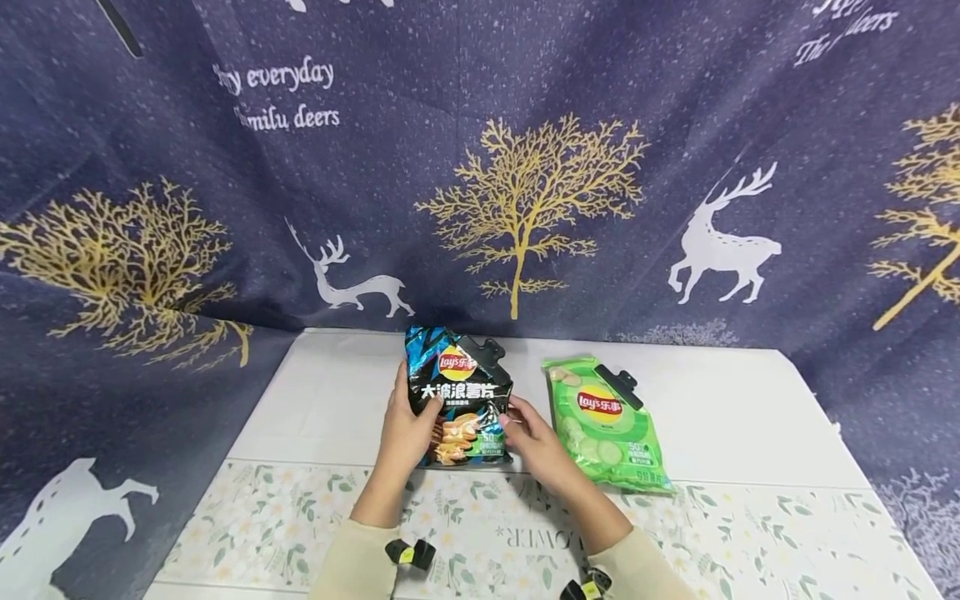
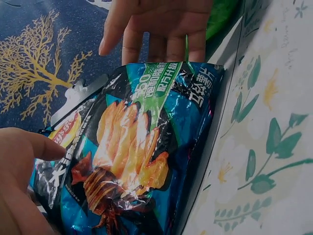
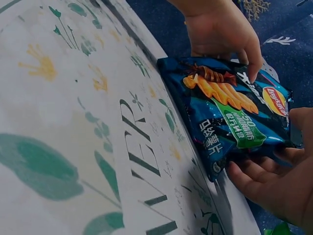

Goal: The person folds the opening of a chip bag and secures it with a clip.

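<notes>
A black and blue bag of potato chips [image 1: 457, 408] stands tilted on the white table, a black clip [image 1: 487, 357] across its top right corner. My left hand [image 1: 411, 425] grips its left side, thumb on the printed front and fingers behind. At the opposite edge is my right hand [image 1: 536, 442]; in the left wrist view its fairly straight fingers [image 2: 161, 46] reach behind the bag, with the thumb apart from the front. Just right of that hand lies a green bag of potato chips [image 1: 603, 425] with its own black clip [image 1: 618, 385].
A floral cloth strip [image 1: 277, 525] with printed lettering covers the table's near part. Behind the white tabletop [image 1: 337, 383] hangs a dark blue curtain [image 1: 465, 67] with deer and golden trees. Black straps [image 1: 411, 554] sit around both sleeves.
</notes>
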`<state>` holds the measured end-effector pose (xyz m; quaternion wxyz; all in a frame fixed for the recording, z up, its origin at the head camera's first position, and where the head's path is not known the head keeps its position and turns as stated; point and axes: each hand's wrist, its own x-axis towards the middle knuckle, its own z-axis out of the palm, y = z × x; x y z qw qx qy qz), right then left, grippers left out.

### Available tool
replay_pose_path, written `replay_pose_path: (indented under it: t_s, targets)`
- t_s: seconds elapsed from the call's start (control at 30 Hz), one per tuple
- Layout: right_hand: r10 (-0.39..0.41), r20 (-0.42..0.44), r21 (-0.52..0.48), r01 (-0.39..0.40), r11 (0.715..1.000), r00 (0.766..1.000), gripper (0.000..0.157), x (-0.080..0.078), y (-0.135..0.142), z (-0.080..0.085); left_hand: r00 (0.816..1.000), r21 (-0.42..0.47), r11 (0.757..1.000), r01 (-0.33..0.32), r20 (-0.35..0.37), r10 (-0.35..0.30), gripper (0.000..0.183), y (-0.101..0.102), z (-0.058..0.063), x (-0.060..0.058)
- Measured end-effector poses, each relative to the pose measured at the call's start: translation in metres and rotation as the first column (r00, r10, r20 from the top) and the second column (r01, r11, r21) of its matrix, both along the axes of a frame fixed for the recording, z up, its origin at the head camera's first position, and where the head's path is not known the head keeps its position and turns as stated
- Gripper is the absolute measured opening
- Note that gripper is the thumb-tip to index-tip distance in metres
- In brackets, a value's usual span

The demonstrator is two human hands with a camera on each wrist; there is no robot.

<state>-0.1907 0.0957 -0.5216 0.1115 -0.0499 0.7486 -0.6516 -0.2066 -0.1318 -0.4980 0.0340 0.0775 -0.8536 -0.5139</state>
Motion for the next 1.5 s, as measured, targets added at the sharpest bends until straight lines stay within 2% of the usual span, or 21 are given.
replay_pose_path:
  t_s: [0.13, 0.3, 0.5, 0.73, 0.87, 1.07, 1.23, 1.5]
  targets:
    - [0.008, 0.022, -0.013, -0.008, 1.0, 1.0, 0.059, -0.001, 0.001, 0.0, 1.0, -0.004, 1.0, 0.012, 0.018, -0.012, 0.088, 0.001, -0.002, 0.0]
    - [0.006, 0.051, -0.027, -0.005, 1.0, 0.999, 0.062, -0.001, 0.001, 0.001, 1.0, -0.011, 1.0, 0.021, 0.001, -0.021, 0.089, 0.0, -0.006, -0.001]
    - [0.016, 0.066, 0.001, -0.016, 1.0, 0.998, 0.066, -0.001, 0.002, 0.003, 1.0, -0.011, 1.0, 0.014, 0.001, -0.014, 0.089, 0.002, -0.009, -0.002]
    - [-0.022, 0.112, 0.025, 0.019, 0.999, 0.993, 0.067, 0.0, 0.003, 0.005, 0.999, -0.002, 1.0, -0.019, 0.049, 0.019, 0.081, 0.005, -0.013, -0.002]
    - [-0.041, 0.131, 0.013, 0.04, 0.999, 0.99, 0.066, 0.001, 0.003, 0.005, 0.999, -0.006, 1.0, -0.017, 0.047, 0.017, 0.078, 0.006, -0.016, -0.004]
    - [-0.052, 0.12, 0.012, 0.051, 0.999, 0.991, 0.065, 0.0, 0.003, 0.004, 0.999, -0.017, 1.0, 0.006, 0.036, -0.006, 0.08, 0.008, -0.019, -0.004]
    - [-0.06, 0.117, 0.024, 0.058, 0.998, 0.991, 0.064, -0.001, 0.004, 0.002, 0.998, -0.065, 0.997, 0.027, 0.052, -0.024, 0.081, 0.009, -0.02, -0.004]
    - [-0.066, 0.124, 0.017, 0.065, 0.998, 0.99, 0.062, -0.003, 0.003, -0.001, 0.997, -0.083, 0.996, 0.044, 0.069, -0.038, 0.082, 0.01, -0.023, -0.004]
